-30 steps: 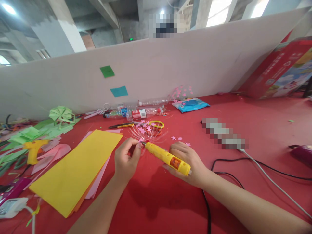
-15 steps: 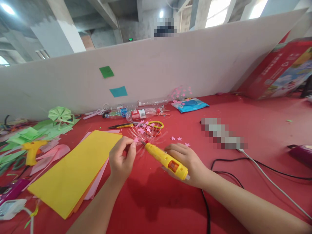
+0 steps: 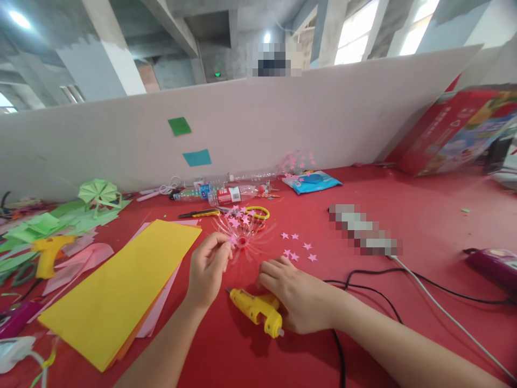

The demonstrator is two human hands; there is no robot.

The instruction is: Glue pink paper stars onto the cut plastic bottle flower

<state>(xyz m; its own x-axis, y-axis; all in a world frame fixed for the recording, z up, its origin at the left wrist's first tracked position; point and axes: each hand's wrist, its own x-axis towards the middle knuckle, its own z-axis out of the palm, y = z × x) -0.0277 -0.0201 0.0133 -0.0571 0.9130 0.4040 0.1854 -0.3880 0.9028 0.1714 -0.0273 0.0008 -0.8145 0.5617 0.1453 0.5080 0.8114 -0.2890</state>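
Left hand: the left hand (image 3: 208,269) is nearly closed, and a pink star (image 3: 233,240) is pinched between thumb and fingertips, beside the clear plastic piece.
Right hand: the right hand (image 3: 293,293) is curled closed round the handle of a yellow glue gun (image 3: 255,312), whose nozzle is pointed toward the left hand.
Clear plastic piece: the clear plastic piece (image 3: 243,242) is set in the middle of the table, its thin strips splayed outward and dotted with pink stars.
Red surface: the red table (image 3: 226,361) is scattered with six loose stars (image 3: 294,257) near the right hand; yellow paper (image 3: 121,291) is stacked over orange and pink sheets on the left, and green paper (image 3: 40,226) is heaped beyond a second glue gun (image 3: 47,256).
Far side of table: plastic bottles (image 3: 228,195) and a blue packet (image 3: 313,182) are laid along the partition, with scissors (image 3: 258,213) and a cutter (image 3: 201,214) placed nearer.
Right side: a black cable (image 3: 375,271) and a white cable (image 3: 440,299) are trailed across; a red box (image 3: 448,129) is leaned at the back.
White partition: two squares, green (image 3: 179,126) and blue (image 3: 197,157), are seen on the white partition (image 3: 258,118).
Room: concrete columns (image 3: 109,54), beams, bright windows (image 3: 357,32) and a green sign (image 3: 217,74) are seen above it.
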